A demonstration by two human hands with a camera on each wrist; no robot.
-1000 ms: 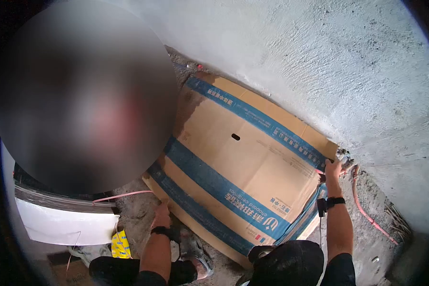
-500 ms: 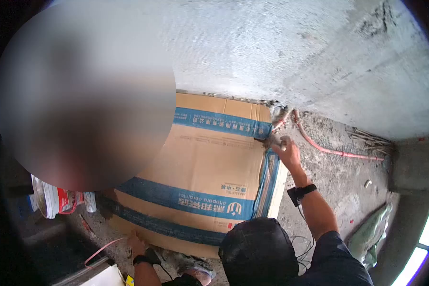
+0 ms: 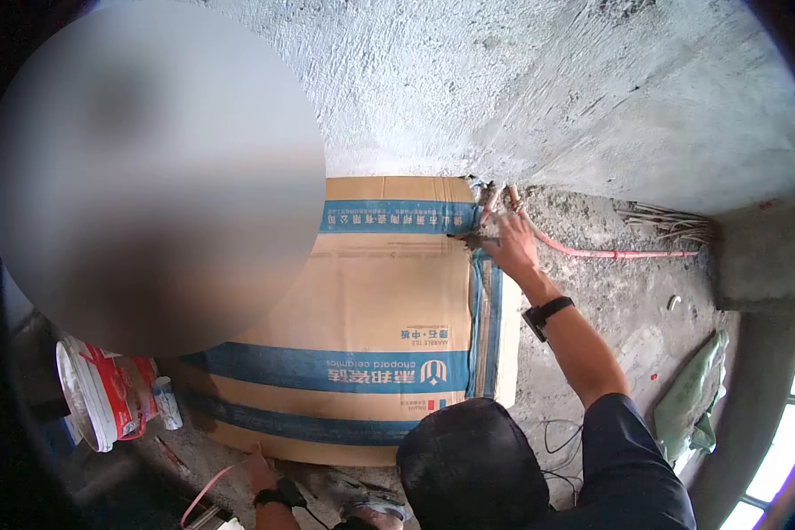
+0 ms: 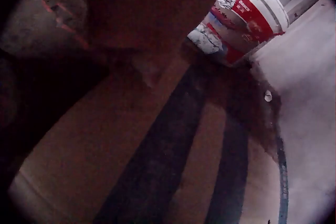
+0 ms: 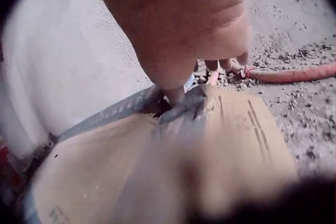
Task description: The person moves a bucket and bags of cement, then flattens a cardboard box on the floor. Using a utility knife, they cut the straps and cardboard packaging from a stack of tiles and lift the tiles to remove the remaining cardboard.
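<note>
A big tan cardboard box (image 3: 384, 296) with blue printed bands lies flat on the floor, one long side along the wall. My right hand (image 3: 514, 246) is at its torn right end, by the wall-side corner. In the right wrist view the thumb (image 5: 173, 94) goes into the ragged tear, and the other fingers (image 5: 227, 65) curl beyond the cardboard's edge. My left hand (image 3: 258, 473) is at the near left edge of the box. The left wrist view shows this hand (image 4: 149, 19) dark over the cardboard; I cannot tell whether its fingers grip the edge.
A rough plastered wall (image 3: 468, 88) rises behind the box. A pink pipe (image 3: 609, 254) runs along the floor from the torn corner, near some thin rods (image 3: 667, 221). A red-and-white bucket (image 3: 106, 393) stands left; a green sack (image 3: 693, 393) lies right. A black cap (image 3: 473, 464) covers the lower middle.
The view has swung, and the box now appears squarer to the wall. My right hand has gone from the box's edge to the torn part by the corner. The left stays at the near edge.
</note>
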